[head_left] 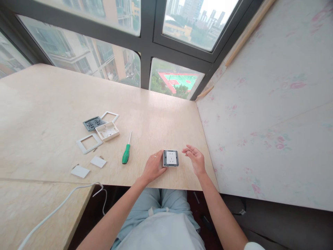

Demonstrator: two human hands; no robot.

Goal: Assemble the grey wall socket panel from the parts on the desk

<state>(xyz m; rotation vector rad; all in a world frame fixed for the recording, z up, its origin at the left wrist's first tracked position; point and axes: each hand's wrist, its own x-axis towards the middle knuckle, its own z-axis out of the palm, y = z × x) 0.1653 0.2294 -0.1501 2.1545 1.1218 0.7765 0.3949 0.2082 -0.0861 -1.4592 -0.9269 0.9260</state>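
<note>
A wall socket [171, 158] with a white face and dark grey surround sits on the table near its front edge. My left hand [154, 165] grips it from the left, fingers at the far side and thumb along the near side. To the right of the socket, my right hand [195, 160] is raised with thumb and fingertips pinched together. Whatever lies between those fingertips is too small to make out. A screwdriver [126, 152] with a green handle lies left of my left hand, its shaft pointing away from me.
Left on the table [166, 114] lie a grey socket panel [93, 123], a white back box [107, 131], white frames [89, 143] and white cover plates [80, 171]. A white cable [59, 207] crosses the near left corner. A floral wall [265, 114] bounds the right side.
</note>
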